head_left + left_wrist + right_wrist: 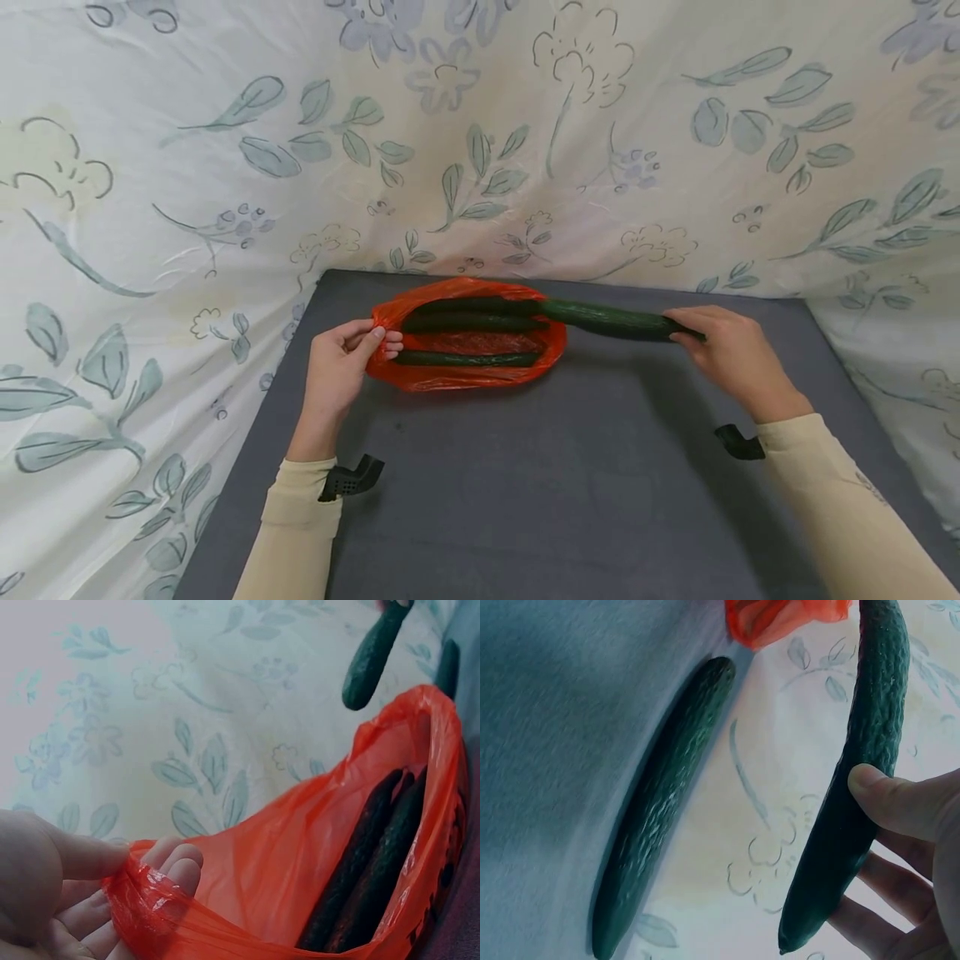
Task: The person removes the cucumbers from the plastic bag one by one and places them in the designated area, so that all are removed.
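Observation:
My left hand (341, 362) pinches the gathered edge of a red plastic bag (450, 382) between thumb and fingers, at the bag's left end. The bag's mouth is spread wide, and several dark green cucumbers (468, 359) lie lengthwise inside. To the right of the bag, my right hand (731, 358) grips a long cucumber (829, 862) near one end, with the thumb on one side and fingers behind. Its far end points toward the bag. Another cucumber (664, 810) lies on the table below it, seen beside the held one in the right wrist view.
A dark grey table (525, 475) lies under everything. Floral cloth (480, 150) hangs along its back and sides. Black camera mounts sit on both wrists, the left mount (352, 477) and the right mount (738, 442).

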`<state>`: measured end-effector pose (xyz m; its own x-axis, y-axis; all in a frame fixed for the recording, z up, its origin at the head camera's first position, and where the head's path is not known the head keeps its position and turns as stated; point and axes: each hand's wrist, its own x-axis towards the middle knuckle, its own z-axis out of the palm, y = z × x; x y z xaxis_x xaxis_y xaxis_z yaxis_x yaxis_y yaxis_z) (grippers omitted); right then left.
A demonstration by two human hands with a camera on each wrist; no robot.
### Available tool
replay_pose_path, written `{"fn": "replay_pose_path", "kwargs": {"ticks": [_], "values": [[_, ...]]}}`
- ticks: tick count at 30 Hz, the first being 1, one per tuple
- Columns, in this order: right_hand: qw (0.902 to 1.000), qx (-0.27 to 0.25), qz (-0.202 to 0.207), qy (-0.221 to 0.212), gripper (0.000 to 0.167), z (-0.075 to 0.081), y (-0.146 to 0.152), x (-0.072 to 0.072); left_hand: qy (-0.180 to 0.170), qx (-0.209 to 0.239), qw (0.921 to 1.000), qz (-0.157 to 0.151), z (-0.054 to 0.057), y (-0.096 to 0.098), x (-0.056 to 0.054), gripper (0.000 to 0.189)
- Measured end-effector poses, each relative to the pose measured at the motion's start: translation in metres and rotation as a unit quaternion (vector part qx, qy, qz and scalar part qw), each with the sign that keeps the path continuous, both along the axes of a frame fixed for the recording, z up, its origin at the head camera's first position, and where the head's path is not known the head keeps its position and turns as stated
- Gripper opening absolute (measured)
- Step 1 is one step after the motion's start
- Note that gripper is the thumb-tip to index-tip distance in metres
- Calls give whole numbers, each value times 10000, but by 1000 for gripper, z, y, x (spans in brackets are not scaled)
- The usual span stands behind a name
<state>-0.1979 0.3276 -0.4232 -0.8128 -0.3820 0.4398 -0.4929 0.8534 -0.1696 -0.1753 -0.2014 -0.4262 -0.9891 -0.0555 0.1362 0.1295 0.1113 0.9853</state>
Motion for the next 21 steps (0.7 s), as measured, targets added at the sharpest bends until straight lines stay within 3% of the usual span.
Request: {"fn": "replay_pose_path", "kwargs": {"ticks": [21], "values": [[9996,100,-162,-209,48,-15,41,-7,-23,122,9999,84,0,0,0,31]]}}
